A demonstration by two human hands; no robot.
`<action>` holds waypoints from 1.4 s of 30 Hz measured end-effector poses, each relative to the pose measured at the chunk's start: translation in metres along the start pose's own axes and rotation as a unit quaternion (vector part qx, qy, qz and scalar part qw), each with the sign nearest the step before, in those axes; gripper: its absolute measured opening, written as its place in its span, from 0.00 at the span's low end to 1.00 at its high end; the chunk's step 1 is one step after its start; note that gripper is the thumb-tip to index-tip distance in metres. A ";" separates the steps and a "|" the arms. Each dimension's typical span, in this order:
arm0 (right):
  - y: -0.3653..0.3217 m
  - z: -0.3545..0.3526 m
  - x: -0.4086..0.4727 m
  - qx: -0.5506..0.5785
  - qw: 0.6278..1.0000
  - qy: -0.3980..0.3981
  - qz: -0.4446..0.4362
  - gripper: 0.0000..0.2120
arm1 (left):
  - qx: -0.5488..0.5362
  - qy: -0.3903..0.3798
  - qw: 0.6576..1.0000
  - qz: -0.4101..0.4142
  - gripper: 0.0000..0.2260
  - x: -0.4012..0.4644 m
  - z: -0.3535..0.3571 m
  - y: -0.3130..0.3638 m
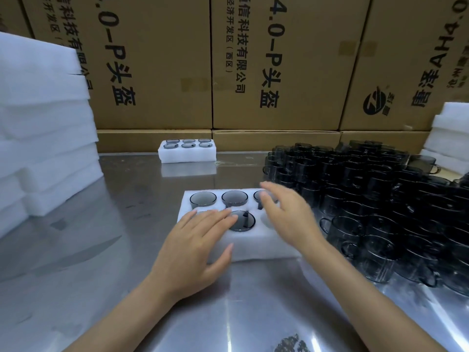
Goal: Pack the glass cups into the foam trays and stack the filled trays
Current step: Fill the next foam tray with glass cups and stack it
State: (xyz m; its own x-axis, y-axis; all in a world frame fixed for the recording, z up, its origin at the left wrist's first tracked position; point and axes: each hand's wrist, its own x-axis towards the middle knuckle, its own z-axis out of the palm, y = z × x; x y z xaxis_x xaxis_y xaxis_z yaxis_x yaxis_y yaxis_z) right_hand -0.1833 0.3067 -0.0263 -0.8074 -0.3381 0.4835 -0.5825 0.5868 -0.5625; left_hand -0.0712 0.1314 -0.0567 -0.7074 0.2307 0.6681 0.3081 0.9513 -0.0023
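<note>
Head view: A white foam tray [256,246] is seen near the middle of the steel tabletop [121,224], a little toward the near edge. Dark glass cups are seated in its far row and in its near-row middle pocket [241,220]; the near-right pocket is partly hidden by the right hand.

The left hand [195,252] is laid flat on the tray's near-left part, fingers straight, thumb against the tray's front wall; nothing is gripped. The right hand [286,212] is held over the tray's right side, fingers extended and relaxed, its grip empty; contact with the tray cannot be told.

A filled tray [187,154] of six cups is placed toward the far edge. Loose glass cups [375,207] are massed along the right side. Empty foam trays [43,128] are stacked at the left edge, with more foam [449,133] at the far right corner. Cardboard cartons [157,62] are ranged behind the far edge.
</note>
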 end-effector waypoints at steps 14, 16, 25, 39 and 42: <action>0.074 -0.021 0.095 -0.294 0.939 0.047 0.174 0.18 | -0.095 0.008 0.994 -0.055 0.15 -0.001 -0.001 -0.028; 0.074 -0.023 0.095 -0.297 0.940 0.070 0.149 0.13 | -0.097 0.010 0.994 -0.054 0.15 -0.001 -0.001 -0.028; 0.024 -0.041 0.042 0.112 0.978 0.172 0.029 0.11 | -0.098 0.017 0.993 -0.058 0.15 -0.001 -0.001 -0.026; 0.001 -0.014 -0.019 -0.104 0.992 0.069 -0.021 0.20 | -0.099 0.006 0.992 -0.075 0.17 -0.002 -0.004 -0.021; 0.000 -0.017 -0.018 -0.118 0.992 0.044 -0.026 0.18 | -0.096 0.005 0.993 -0.074 0.17 -0.002 -0.004 -0.021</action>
State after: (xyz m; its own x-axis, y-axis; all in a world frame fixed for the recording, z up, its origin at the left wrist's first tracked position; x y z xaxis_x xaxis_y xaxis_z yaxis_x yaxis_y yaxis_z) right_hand -0.1668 0.3249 -0.0236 -0.7601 -0.3131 0.5694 -0.5760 0.7301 -0.3676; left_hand -0.0737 0.1100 -0.0550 -0.7474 0.0889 0.6584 0.3184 0.9178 0.2375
